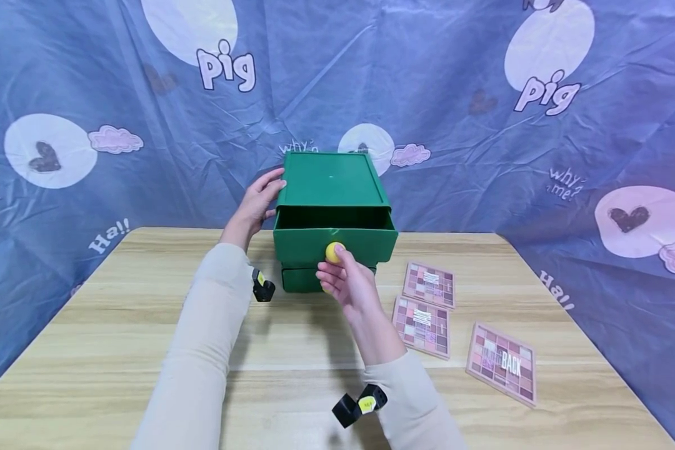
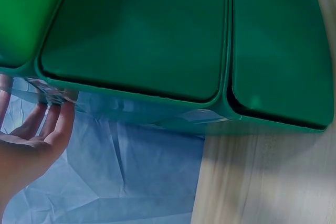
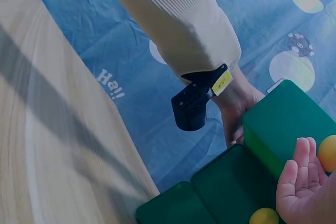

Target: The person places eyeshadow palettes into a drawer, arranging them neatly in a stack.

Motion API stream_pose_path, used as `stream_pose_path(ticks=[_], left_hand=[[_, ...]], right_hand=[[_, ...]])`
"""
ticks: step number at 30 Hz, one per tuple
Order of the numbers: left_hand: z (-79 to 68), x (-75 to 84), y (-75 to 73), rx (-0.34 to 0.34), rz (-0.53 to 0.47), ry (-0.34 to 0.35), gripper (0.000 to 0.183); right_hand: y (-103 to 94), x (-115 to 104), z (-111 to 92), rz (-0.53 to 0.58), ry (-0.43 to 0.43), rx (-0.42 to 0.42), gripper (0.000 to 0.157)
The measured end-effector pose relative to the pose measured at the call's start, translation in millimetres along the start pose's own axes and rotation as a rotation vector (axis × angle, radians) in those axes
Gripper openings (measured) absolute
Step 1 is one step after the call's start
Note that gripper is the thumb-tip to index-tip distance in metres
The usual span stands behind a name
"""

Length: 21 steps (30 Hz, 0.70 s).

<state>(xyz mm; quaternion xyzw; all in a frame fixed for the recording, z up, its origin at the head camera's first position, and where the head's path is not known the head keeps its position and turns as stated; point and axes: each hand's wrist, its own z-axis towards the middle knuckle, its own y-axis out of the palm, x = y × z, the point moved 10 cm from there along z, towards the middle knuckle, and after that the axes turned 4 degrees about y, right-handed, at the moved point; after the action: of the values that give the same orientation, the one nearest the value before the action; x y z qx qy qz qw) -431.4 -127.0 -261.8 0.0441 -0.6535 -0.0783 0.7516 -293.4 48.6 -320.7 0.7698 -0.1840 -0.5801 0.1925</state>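
A green drawer unit (image 1: 332, 181) stands on the table with its top drawer (image 1: 304, 245) pulled partway out, the inside dark. On the drawer's front is a round yellow knob (image 1: 333, 252), which my right hand (image 1: 355, 287) pinches at its lower right, thumb against it. In the right wrist view, the fingers (image 3: 302, 169) of that hand lie alongside the knob (image 3: 328, 153); its thumb is hidden. My left hand (image 1: 257, 203) rests against the unit's left side, fingertips near the top edge. The left wrist view shows its fingers (image 2: 62, 127) touching the side wall. Lower drawers (image 2: 136, 35) are in.
To the right lie three flat pink eyeshadow palettes: one (image 1: 429, 285) beside the unit, another (image 1: 422, 326) just nearer, a third (image 1: 503, 364) farther right. Blue printed cloth (image 1: 315, 75) hangs behind the wooden table (image 1: 146, 300). Each wrist carries a black camera (image 1: 263, 287).
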Motion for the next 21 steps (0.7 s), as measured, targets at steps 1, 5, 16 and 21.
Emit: stream_pose_path(ticks=[1,5,16,21], left_hand=[[-0.1,0.1,-0.2,0.002,-0.001,0.000,0.043],[0.0,0.4,-0.1,-0.004,0.007,-0.002,0.044],[0.7,1.6,-0.4,-0.004,0.021,0.003,0.044],[0.8,2.1,-0.2,-0.001,0.019,0.004,0.044]], right_hand=[[-0.2,0,-1,-0.001,-0.001,0.000,0.031],[-1.2,1,-6,-0.002,-0.004,-0.002,0.031],[-1.8,3,-19,-0.011,-0.003,-0.029,0.031],[-4.0,5,-24,-0.011,0.013,-0.024,0.030]])
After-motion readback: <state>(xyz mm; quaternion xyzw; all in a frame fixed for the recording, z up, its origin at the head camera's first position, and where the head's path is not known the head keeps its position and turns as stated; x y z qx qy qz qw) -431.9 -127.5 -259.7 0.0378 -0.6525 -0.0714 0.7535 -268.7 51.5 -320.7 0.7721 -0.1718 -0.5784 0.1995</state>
